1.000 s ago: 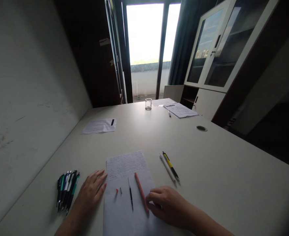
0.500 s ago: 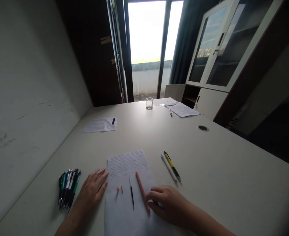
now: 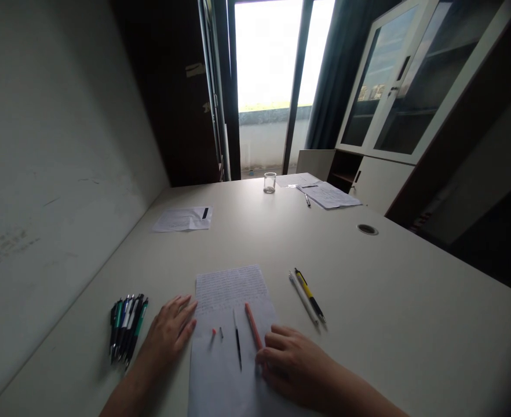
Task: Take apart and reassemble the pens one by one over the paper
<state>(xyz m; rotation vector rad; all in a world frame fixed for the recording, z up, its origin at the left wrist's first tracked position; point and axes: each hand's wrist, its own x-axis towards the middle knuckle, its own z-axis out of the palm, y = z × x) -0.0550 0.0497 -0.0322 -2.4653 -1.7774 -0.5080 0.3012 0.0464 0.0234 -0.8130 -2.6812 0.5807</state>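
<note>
My left hand (image 3: 171, 330) lies flat with its fingers stretched, fingertips at the left edge of a handwritten sheet of paper (image 3: 233, 284). On the sheet rests a coral-red pen barrel (image 3: 252, 325). Curled fingers of my right hand (image 3: 296, 362) close on its lower end, hiding that end and my thumb. Left of the barrel lies a thin pen refill (image 3: 238, 344), clear at the top and dark below. Beside the refill are a tiny dark piece (image 3: 221, 333), perhaps a spring, and a small red pen part (image 3: 214, 332).
A bunch of pens (image 3: 127, 327) lies left of my left hand. A white pen (image 3: 303, 298) and a yellow-and-black pen (image 3: 311, 296) lie right of the sheet. Farther off are a glass (image 3: 270, 183), papers (image 3: 331, 196), another sheet (image 3: 183, 220) and a cable hole (image 3: 367, 229).
My right hand's fingers have closed in around the lower end of the red barrel. My left hand stays in place on the table. The whole view has shifted slightly.
</note>
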